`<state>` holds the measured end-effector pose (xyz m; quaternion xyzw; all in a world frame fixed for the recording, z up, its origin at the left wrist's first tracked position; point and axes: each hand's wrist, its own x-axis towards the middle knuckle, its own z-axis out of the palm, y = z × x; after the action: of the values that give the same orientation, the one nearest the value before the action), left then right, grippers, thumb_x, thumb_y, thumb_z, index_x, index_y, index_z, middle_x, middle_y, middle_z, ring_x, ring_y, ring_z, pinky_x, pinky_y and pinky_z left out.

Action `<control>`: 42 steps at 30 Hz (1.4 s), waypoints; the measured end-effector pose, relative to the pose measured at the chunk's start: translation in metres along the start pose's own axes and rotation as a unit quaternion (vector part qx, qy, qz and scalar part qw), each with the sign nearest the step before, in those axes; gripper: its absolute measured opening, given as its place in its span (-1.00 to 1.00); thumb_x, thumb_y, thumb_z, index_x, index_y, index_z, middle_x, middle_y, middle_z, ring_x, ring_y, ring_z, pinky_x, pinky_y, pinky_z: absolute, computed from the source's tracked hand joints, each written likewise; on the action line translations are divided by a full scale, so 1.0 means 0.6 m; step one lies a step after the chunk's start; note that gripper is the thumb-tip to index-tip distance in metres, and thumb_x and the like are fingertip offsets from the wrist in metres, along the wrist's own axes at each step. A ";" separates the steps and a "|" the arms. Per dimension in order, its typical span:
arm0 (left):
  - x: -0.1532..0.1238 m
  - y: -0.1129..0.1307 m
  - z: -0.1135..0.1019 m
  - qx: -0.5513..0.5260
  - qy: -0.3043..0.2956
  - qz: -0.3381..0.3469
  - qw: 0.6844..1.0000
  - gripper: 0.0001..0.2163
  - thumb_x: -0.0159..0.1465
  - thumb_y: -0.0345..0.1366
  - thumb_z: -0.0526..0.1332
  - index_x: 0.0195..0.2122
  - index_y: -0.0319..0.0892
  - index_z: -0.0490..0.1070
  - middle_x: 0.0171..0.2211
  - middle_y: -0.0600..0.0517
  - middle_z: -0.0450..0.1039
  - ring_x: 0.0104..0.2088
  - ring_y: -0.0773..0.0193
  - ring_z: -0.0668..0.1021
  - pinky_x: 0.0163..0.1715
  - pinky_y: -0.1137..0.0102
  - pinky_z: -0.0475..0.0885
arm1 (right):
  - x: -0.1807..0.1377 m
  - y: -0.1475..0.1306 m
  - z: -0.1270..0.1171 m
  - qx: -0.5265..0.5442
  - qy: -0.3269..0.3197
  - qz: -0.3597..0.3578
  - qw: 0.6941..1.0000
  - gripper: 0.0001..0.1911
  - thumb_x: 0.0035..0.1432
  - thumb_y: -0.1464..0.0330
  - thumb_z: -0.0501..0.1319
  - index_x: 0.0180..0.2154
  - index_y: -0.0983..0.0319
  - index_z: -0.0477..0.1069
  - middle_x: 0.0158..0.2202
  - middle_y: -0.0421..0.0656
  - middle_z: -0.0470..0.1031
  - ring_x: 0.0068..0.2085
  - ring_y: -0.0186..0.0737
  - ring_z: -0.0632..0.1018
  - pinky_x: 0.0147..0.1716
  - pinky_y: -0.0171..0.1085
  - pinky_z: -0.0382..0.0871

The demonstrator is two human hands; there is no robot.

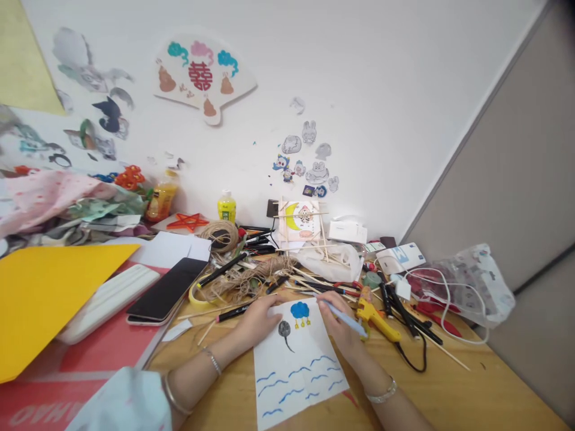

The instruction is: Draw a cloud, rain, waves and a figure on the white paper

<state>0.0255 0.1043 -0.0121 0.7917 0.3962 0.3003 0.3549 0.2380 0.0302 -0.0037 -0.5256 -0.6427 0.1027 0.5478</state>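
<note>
A white sheet of paper (305,380) lies in front of me, with a blue cloud, yellow hanging shapes, a dark round shape with a tail and blue wavy lines drawn on it. My left hand (257,322) holds the sheet's upper left edge, thumb on the paper and fingers curled by the top. A light blue pen (345,317) is gripped in my right hand (338,326), at the sheet's upper right edge. Its tip is near the top edge; whether it touches the paper I cannot tell. Bracelets circle both wrists.
A yellow glue gun (377,319) lies right of my right hand. Behind are wooden sticks, markers, twine (220,236) and a stick frame with a moon picture (291,218). To the left are a black phone (168,290), a white slab (110,299) and yellow card (54,305).
</note>
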 end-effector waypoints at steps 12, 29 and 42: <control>0.001 -0.002 -0.002 0.009 -0.045 0.023 0.999 -0.69 0.11 -0.36 0.19 -0.09 -0.12 0.48 -0.09 0.02 0.55 -0.08 0.11 0.55 -0.05 0.35 0.38 | -0.025 -0.050 0.037 0.147 -0.151 0.178 0.961 -0.81 0.03 0.22 0.26 -0.47 0.20 0.39 -0.52 -0.18 0.52 -0.55 -0.29 0.43 -0.52 -0.32 0.32; -0.007 0.016 -0.018 0.088 -0.134 0.038 0.986 -0.59 0.11 -0.33 0.20 0.03 -0.09 0.41 -0.02 -0.02 0.51 -0.06 0.01 0.54 -0.08 0.32 0.37 | -0.038 -0.027 0.046 0.073 -0.204 0.217 0.952 -0.60 0.12 0.11 0.17 -0.62 0.18 0.21 -0.65 -0.25 0.35 -0.60 -0.33 0.33 -0.59 -0.35 0.18; -0.005 0.010 -0.013 0.098 -0.131 0.057 0.985 -0.56 0.10 -0.32 0.22 0.06 -0.04 0.40 -0.02 0.03 0.51 -0.05 0.04 0.54 -0.12 0.36 0.37 | -0.037 -0.023 0.045 0.053 -0.212 0.196 0.956 -0.65 0.12 0.19 0.17 -0.62 0.18 0.24 -0.65 -0.25 0.35 -0.57 -0.31 0.35 -0.58 -0.35 0.19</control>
<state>0.0205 0.1018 -0.0038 0.8767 0.3278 0.1735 0.3065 0.2048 0.0186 -0.0174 -0.5773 -0.6221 0.3511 0.3956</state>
